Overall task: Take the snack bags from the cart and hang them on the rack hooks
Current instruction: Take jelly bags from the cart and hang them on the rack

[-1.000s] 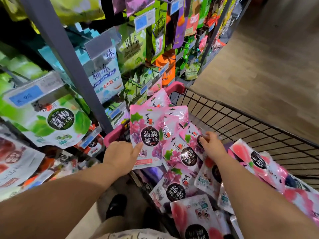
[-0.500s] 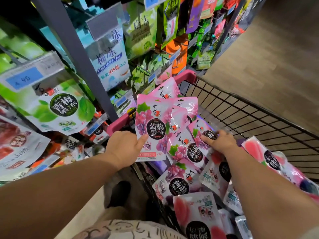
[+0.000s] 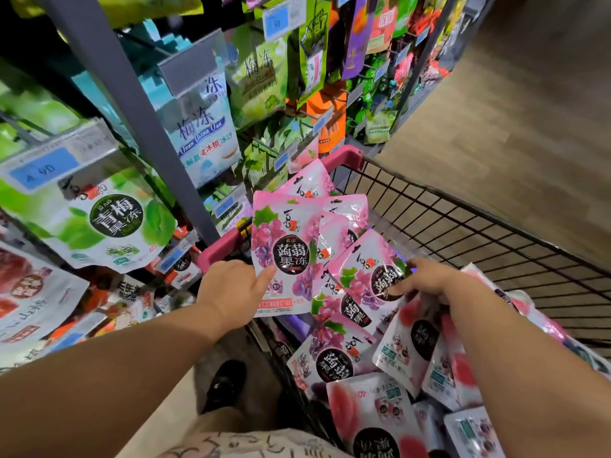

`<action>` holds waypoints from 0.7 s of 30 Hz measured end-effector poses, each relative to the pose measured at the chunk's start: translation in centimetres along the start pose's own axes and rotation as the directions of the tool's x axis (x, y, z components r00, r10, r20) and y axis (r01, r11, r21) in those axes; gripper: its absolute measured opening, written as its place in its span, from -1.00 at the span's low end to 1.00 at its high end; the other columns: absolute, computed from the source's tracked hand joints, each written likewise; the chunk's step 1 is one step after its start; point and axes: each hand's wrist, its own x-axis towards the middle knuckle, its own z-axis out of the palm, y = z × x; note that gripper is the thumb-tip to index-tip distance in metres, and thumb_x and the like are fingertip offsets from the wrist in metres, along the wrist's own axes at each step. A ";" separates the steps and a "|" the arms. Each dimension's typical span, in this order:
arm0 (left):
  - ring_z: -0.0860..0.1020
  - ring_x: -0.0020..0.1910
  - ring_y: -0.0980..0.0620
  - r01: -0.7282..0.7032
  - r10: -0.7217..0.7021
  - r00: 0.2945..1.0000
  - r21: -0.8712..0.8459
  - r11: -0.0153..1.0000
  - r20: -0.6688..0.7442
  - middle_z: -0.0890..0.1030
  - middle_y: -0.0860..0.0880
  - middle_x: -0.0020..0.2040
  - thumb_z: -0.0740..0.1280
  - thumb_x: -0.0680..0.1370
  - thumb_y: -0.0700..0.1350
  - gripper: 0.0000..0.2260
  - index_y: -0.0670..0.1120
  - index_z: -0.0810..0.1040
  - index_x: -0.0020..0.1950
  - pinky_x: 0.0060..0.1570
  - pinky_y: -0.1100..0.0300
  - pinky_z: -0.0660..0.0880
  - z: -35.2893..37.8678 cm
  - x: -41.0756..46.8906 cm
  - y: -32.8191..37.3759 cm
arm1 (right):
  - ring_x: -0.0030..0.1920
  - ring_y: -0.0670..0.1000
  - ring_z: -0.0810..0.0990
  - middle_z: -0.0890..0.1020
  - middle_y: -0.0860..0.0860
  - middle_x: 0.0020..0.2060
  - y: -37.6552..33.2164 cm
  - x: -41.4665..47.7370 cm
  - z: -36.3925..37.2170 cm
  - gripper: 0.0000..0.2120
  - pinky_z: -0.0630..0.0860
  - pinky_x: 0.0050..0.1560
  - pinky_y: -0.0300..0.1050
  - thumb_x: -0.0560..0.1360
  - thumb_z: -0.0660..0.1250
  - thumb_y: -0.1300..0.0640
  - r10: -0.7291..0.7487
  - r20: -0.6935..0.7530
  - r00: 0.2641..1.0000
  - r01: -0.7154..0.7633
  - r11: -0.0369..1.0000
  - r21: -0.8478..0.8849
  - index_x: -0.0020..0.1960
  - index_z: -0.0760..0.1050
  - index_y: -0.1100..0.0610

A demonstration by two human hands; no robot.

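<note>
My left hand (image 3: 236, 294) holds a fan of several pink grape jelly bags (image 3: 284, 256) upright over the cart's left rim, thumb across the front bag. My right hand (image 3: 426, 280) pinches another pink grape bag (image 3: 367, 276) by its lower edge, lifted and tilted just above the pile. More pink grape and peach bags (image 3: 334, 358) lie heaped in the black wire cart (image 3: 463, 226). The rack (image 3: 139, 104) stands to the left, its hooks full of hanging snack bags.
A grey rack upright runs diagonally past a green plum jelly bag (image 3: 109, 226) and a blue-white bag (image 3: 205, 133). Price tags (image 3: 43, 166) jut from the hook ends. The cart's pink handle (image 3: 221, 249) touches the rack. Wooden floor (image 3: 512, 110) opens to the right. My shoe (image 3: 226, 385) is below.
My right hand has lifted one grape bag out of the pile and tilted it toward the fan. My left hand has kept its bags in about the same place over the cart's rim.
</note>
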 end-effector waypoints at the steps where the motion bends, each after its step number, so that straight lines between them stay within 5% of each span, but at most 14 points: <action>1: 0.30 -0.43 0.00 0.001 -0.001 1.000 -0.001 1.000 -0.002 0.26 -0.03 -0.46 -0.07 0.63 0.17 -0.44 -0.11 0.21 -0.48 -0.29 0.10 0.18 0.0 0.0 0.0 | -0.33 0.15 0.61 0.67 0.23 -0.11 0.1 0.1 -0.1 -0.24 0.62 -0.09 0.24 0.14 0.68 0.14 -0.019 -0.009 1.000 0.019 1.000 -0.013 0.24 0.41 0.17; 4: 0.31 -0.43 0.00 -0.018 0.018 1.000 -0.006 1.000 -0.011 0.27 -0.03 -0.46 -0.07 0.63 0.17 -0.44 -0.10 0.22 -0.48 -0.29 0.10 0.19 0.0 0.0 0.0 | -0.39 0.10 0.60 0.68 0.16 -0.34 -0.4 -1.4 0.2 -0.58 0.61 -0.27 0.07 0.26 0.62 0.24 -0.114 -0.068 0.991 0.117 0.993 0.028 0.02 0.52 0.23; 8: 0.35 -0.40 -0.04 -0.031 0.032 0.999 -0.037 0.999 0.008 0.28 -0.03 -0.47 -0.09 0.64 0.18 -0.43 -0.10 0.22 -0.48 -0.24 0.09 0.29 -0.1 -0.1 -0.1 | -0.46 0.05 0.60 0.67 0.14 -0.38 -1.2 -3.1 0.6 -0.70 0.48 -0.48 -0.17 0.32 0.57 0.26 -0.203 -0.229 0.952 0.254 0.942 0.219 -0.07 0.50 0.14; 13: 0.52 -0.17 -0.11 -0.024 0.027 0.998 -0.057 0.998 0.051 0.45 -0.09 -0.33 -0.10 0.65 0.16 -0.46 -0.12 0.34 -0.36 -0.11 0.08 0.33 -1.0 -0.4 0.1 | -0.55 -0.04 0.49 0.58 0.07 -0.49 -2.6 -6.0 0.8 -0.73 0.35 -0.56 -0.26 0.40 0.49 0.28 -0.282 -0.365 0.888 0.452 0.687 0.569 0.01 0.45 0.26; 15: 0.52 -0.12 -0.13 0.006 0.004 0.997 -0.137 0.991 0.077 0.41 -0.06 -0.34 -0.09 0.66 0.16 -0.49 -0.11 0.33 -0.33 -0.06 0.07 0.35 -1.4 -0.6 0.2 | -0.47 0.00 0.51 0.58 0.07 -0.44 -3.5 -7.5 1.3 -0.68 0.45 -0.40 -0.22 0.39 0.50 0.22 -0.308 -0.367 0.878 0.479 0.581 0.658 0.05 0.46 0.29; 17: 0.44 -0.23 -0.10 0.089 -0.053 0.991 -0.308 0.947 0.123 0.35 -0.05 -0.37 -0.05 0.65 0.18 -0.50 -0.10 0.26 -0.37 -0.13 0.07 0.33 -1.8 -0.8 0.2 | -0.24 0.15 0.51 0.60 0.20 -0.24 -4.6 -9.1 2.0 -0.42 0.48 -0.09 0.03 0.22 0.62 0.06 -0.332 -0.360 0.872 0.487 0.508 0.711 0.10 0.48 0.29; 19: 0.36 -0.29 -0.08 0.167 -0.112 0.984 -0.505 0.847 0.137 0.31 -0.04 -0.39 0.03 0.64 0.18 -0.52 -0.09 0.22 -0.38 -0.20 0.09 0.27 -2.4 -0.9 0.3 | -0.22 0.15 0.45 0.58 0.19 -0.23 -6.0 -10.4 2.7 -0.26 0.41 -0.10 0.07 0.10 0.65 -0.04 -0.350 -0.363 0.864 0.497 0.476 0.725 0.14 0.49 0.29; 21: 0.32 -0.32 -0.07 0.184 -0.146 0.983 -0.650 0.737 0.113 0.27 0.00 -0.44 0.10 0.62 0.16 -0.52 -0.07 0.20 -0.42 -0.23 0.11 0.23 -3.8 -1.4 0.6 | -0.26 0.12 0.40 0.57 0.13 -0.31 -7.5 -11.6 3.6 -0.31 0.36 -0.17 0.02 0.18 0.62 -0.02 -0.377 -0.339 0.862 0.494 0.474 0.729 0.17 0.48 0.30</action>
